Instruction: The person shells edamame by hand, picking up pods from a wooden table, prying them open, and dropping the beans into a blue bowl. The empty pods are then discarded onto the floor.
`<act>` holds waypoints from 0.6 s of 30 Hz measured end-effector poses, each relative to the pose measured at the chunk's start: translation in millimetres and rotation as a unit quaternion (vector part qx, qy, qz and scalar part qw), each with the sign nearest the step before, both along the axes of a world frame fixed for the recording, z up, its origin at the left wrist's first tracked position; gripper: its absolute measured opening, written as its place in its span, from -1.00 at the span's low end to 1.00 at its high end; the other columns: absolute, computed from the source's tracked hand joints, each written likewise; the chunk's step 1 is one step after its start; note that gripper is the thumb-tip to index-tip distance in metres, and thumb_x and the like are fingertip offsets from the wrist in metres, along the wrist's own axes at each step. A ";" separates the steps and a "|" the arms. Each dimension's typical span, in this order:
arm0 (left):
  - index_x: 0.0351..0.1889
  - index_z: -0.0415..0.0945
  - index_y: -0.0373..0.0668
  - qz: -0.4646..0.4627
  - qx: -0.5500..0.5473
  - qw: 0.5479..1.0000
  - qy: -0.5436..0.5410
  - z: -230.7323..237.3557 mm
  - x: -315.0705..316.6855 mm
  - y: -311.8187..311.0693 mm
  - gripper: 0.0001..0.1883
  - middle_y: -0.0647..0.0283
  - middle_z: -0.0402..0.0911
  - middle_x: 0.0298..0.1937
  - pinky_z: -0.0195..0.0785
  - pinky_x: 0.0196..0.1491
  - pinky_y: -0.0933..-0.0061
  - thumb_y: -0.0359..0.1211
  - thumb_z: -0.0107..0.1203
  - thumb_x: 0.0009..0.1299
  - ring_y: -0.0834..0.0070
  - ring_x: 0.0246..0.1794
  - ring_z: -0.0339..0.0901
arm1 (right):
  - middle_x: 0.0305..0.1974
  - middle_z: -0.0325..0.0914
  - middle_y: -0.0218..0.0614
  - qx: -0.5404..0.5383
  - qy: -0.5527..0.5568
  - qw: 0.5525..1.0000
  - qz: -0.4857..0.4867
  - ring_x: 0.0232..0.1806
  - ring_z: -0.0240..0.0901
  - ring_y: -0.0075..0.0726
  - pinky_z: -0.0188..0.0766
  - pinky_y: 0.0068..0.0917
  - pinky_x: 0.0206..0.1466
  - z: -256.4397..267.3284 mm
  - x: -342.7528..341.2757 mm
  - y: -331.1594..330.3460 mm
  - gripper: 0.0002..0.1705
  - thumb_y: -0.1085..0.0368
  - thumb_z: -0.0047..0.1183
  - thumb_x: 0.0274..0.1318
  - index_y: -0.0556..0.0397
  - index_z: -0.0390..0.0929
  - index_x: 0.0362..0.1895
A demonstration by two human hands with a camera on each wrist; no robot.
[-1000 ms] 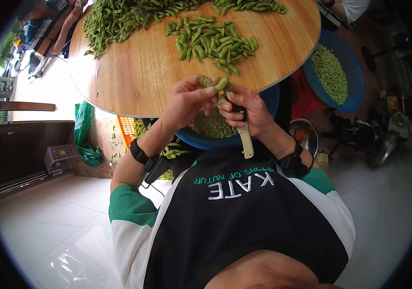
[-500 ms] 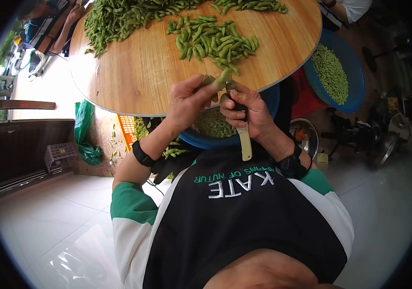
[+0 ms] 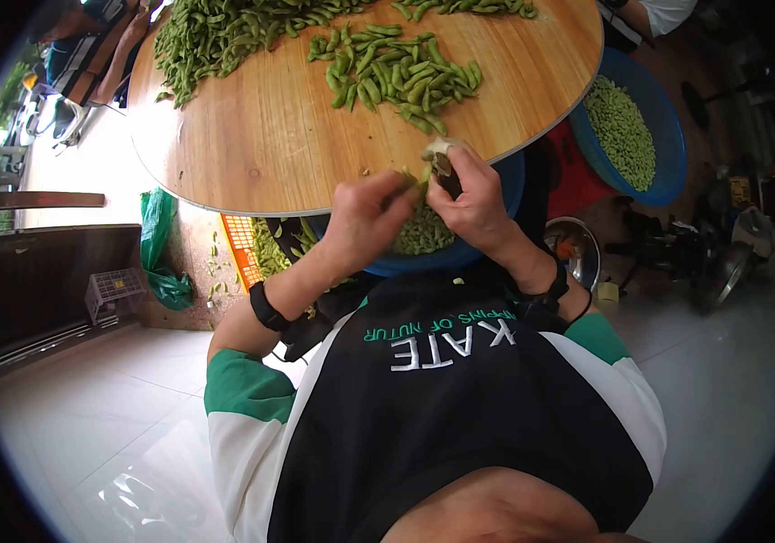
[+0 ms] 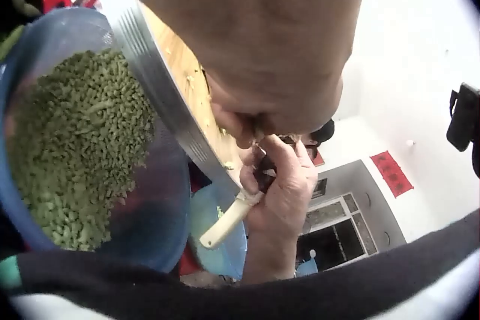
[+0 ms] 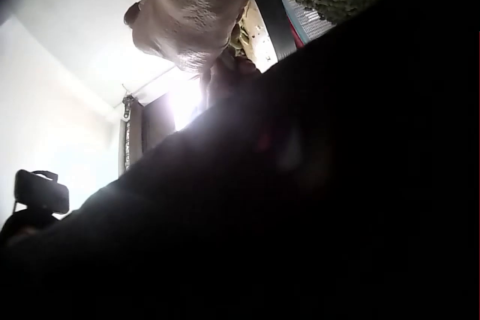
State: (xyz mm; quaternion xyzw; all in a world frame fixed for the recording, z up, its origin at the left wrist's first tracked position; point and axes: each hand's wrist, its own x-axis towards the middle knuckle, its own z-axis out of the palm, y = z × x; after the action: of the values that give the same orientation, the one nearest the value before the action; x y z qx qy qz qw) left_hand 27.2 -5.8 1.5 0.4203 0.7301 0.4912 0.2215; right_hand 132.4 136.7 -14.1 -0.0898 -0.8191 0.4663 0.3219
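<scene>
At the left, the left hand [image 3: 365, 222] has curled fingers and seems to pinch a green pod [image 3: 425, 174], although blur hides the exact grip. The pod is between the two hands, which are close together at the near edge of the bench [image 3: 252, 154], by the blue tub [image 3: 424, 263]. To open the pod well, I think one should hold it low over the tub, so that the beans [image 3: 424, 237] drop inside, and press gently, with fingertips away from any blade. The pod's long axis appears roughly up and down in the head view, but which end leads I cannot tell. On the right, the right hand [image 3: 476, 204] is clamped around a cream-handled tool [image 4: 223, 224], probably a knife; in the left wrist view its handle slants, with the butt pointing down and left, while the working end is hidden.
</scene>
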 end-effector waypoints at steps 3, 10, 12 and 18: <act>-0.41 0.47 -0.35 0.012 -0.030 0.998 -0.054 -7.7 5.1 -1.5 -0.87 0.27 0.51 -0.61 0.24 -0.56 0.49 -0.44 0.15 0.24 0.62 -0.62 0.37 | -0.34 0.44 -0.16 -0.001 -0.009 1.000 0.018 -0.37 0.43 -0.29 0.37 -0.48 -0.29 -5.2 -2.7 3.9 -0.73 0.56 0.02 -0.07 0.21 0.42 -0.18; -0.35 0.41 -0.35 0.046 -0.084 0.944 -0.316 -6.4 5.0 3.7 -0.90 0.25 0.51 -0.55 0.27 -0.54 0.50 -0.53 0.05 0.18 0.60 -0.59 0.39 | -0.36 0.37 -0.10 0.019 0.008 0.999 0.035 -0.41 0.40 -0.06 0.35 -0.37 -0.32 -4.3 1.9 -10.4 -0.72 0.58 0.02 -0.11 0.21 0.39 -0.21; -0.35 0.37 -0.25 0.036 -0.038 0.975 -0.215 -27.0 7.6 1.2 -0.88 0.33 0.51 -0.48 0.26 -0.61 0.63 -0.60 -0.01 0.17 0.66 -0.59 0.41 | -0.38 0.36 -0.10 0.039 0.017 0.998 0.036 -0.42 0.38 -0.03 0.35 -0.35 -0.33 -9.7 1.9 -13.4 -0.71 0.58 0.03 -0.12 0.21 0.38 -0.20; -0.33 0.37 -0.34 0.038 -0.012 0.989 -0.144 -32.7 15.6 0.2 -0.85 0.12 0.51 -0.51 0.35 -0.41 0.43 -0.54 0.07 0.16 0.52 -0.47 0.46 | -0.38 0.36 -0.11 0.064 0.010 0.997 0.037 -0.42 0.38 -0.05 0.34 -0.37 -0.33 -10.4 8.0 -8.1 -0.70 0.58 0.01 -0.12 0.21 0.38 -0.20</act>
State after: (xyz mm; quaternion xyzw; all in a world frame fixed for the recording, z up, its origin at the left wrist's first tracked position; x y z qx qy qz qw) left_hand 42.8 -5.6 -31.2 0.3146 0.7116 0.5461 0.3105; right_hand 140.4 128.5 -24.5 -0.0344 -0.8466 0.4256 0.3176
